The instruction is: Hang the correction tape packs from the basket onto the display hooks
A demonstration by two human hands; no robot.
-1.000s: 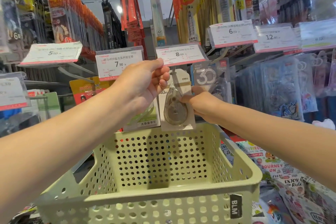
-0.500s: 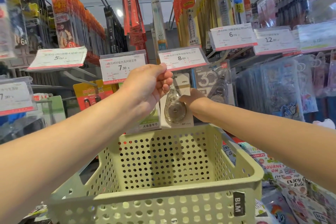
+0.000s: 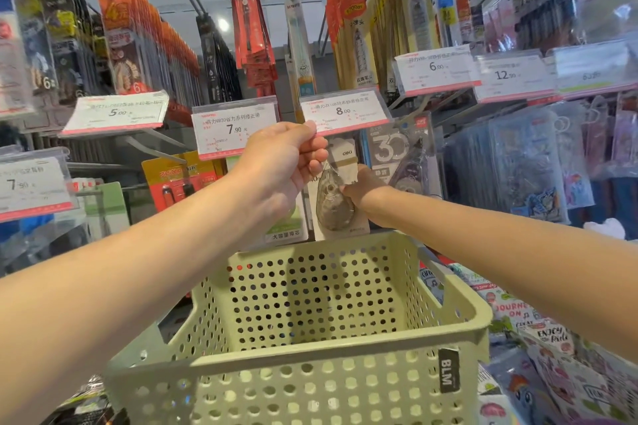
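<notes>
The left grip point(image 3: 293, 162) is curled, thumb and fingers pinching the lower edge of the 8.00 price tag point(image 3: 343, 110) and tipping it up out of the way. The right grip point(image 3: 359, 185) pinches the correction tape pack point(image 3: 336, 197) at its right edge, just below the header card.

Nearest the camera, at 6 o'clock, sits the pale green perforated basket point(image 3: 310, 362). What shows of its inside holds no packs, though the floor of it is partly hidden by the near wall. Above its far rim, at 12 o'clock from the basket, the held pack hangs upright, its teardrop-shaped dispenser facing the camera. Its top reaches up behind the left fingers, so I cannot tell whether the hole is already on the display hook. At 9 o'clock from it hangs a green refill pack point(image 3: 288, 228), and at 3 o'clock a grey "30" tape pack point(image 3: 397, 159).

The step in hand looks like the hanging itself: tag lifted, pack brought to the hook tip. The next move probably calls for threading the header hole over the hook end and sliding the pack back, then letting the tag drop. The risk is missing the hole, since the left hand blocks the view of it.
</notes>
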